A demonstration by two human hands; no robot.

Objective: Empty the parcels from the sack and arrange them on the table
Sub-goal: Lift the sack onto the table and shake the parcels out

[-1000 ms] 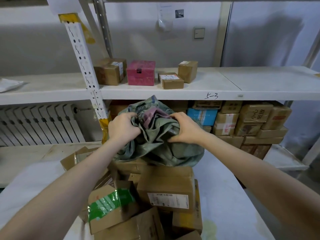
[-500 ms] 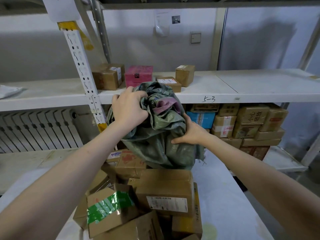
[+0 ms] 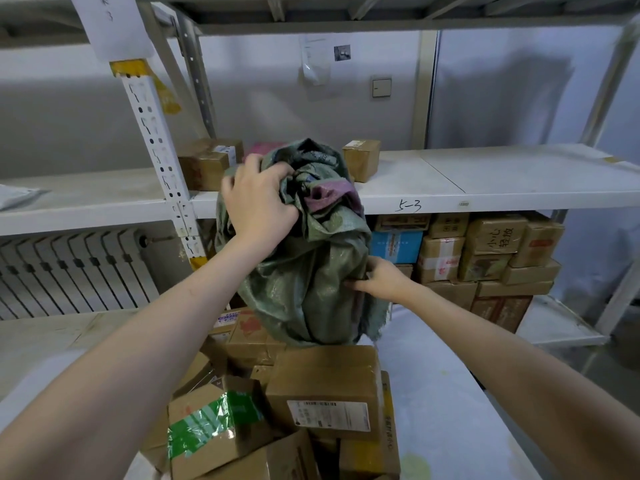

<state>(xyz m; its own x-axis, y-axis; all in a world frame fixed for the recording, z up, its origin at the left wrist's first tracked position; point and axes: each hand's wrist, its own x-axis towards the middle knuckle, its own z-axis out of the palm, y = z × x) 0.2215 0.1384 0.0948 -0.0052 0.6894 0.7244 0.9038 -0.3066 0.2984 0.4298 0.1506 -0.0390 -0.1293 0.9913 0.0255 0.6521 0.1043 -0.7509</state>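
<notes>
Brown parcels (image 3: 311,403) lie heaped on the white table (image 3: 450,410); above them hangs the green sack (image 3: 311,282), the left hand (image 3: 259,202) clutching its bunched top, the right hand (image 3: 381,278) pinching its side, shelf (image 3: 485,181) behind

Pale grey wall (image 3: 69,109), dim flat light. White metal shelving: perforated upright (image 3: 152,133), long shelf board (image 3: 502,174) marked "5-3", lower shelf (image 3: 554,327) near the floor. White radiator (image 3: 69,271) at left below the board. Wall plate (image 3: 381,86), probably a switch; paper sheet (image 3: 317,64) hangs beside it.
</notes>
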